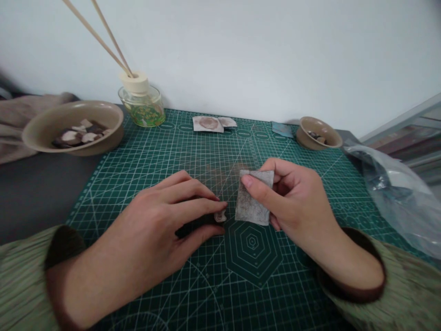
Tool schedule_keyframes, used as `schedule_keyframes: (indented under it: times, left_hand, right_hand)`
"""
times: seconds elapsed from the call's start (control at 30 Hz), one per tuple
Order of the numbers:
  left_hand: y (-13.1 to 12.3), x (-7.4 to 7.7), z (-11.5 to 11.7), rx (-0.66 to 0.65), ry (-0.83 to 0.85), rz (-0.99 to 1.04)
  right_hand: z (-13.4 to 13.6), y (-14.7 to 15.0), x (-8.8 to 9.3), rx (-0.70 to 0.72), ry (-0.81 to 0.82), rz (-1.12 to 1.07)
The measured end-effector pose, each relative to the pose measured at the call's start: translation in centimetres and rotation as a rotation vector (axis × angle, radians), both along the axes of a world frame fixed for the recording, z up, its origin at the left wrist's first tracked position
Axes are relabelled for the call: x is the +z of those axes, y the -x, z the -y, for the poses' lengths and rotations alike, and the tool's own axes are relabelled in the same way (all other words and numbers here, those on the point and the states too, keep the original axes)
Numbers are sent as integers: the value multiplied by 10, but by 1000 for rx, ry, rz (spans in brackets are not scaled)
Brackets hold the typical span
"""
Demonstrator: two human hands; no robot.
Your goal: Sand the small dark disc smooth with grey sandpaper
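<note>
My right hand [292, 197] grips a worn grey square [255, 202] that looks like sandpaper, thumb on its face and fingers behind it. To the left of that sheet, my left hand [165, 216] pinches a small pale-and-brown piece [220, 215] between its fingers and thumb. Most of this piece is hidden by the fingers, so its kind is unclear. The sheet and the small piece are slightly apart. Brown dust [237, 168] lies on the green cutting mat [151, 156] just beyond my hands.
Left stands a brown bowl [113, 115] of pale and dark pieces, beside a reed diffuser [141, 103]. Stained, folded sheets [208, 123] lie at the mat's back edge. At right are a bluish sheet [282, 129], a smaller bowl [330, 135] and a clear plastic bag [392, 193].
</note>
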State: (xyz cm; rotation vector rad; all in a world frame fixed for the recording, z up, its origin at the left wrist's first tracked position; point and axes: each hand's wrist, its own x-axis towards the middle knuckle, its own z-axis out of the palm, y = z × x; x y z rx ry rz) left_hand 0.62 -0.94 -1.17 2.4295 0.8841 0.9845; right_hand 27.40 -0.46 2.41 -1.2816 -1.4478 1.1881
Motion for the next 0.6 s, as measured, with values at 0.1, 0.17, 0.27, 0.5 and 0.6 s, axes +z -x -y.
schedule_keyframes:
  times: [0.1, 0.17, 0.27, 0.5, 0.6]
  left_hand:
    - [-3, 0, -2, -39, -23, 1]
    - [-6, 2, -3, -46, -12, 13]
    - [-6, 4, -4, -19, 1, 23]
    - [9, 3, -8, 3, 117, 17]
    - [14, 4, -9, 27, 231, 13]
  right_hand:
    - [-1, -2, -1, -9, 11, -30]
    - [-1, -2, -2, -1, 26, -59]
    - [-2, -3, -4, 10, 33, -92]
    - [-4, -5, -6, 12, 6, -85]
    - [-3, -5, -4, 15, 4, -74]
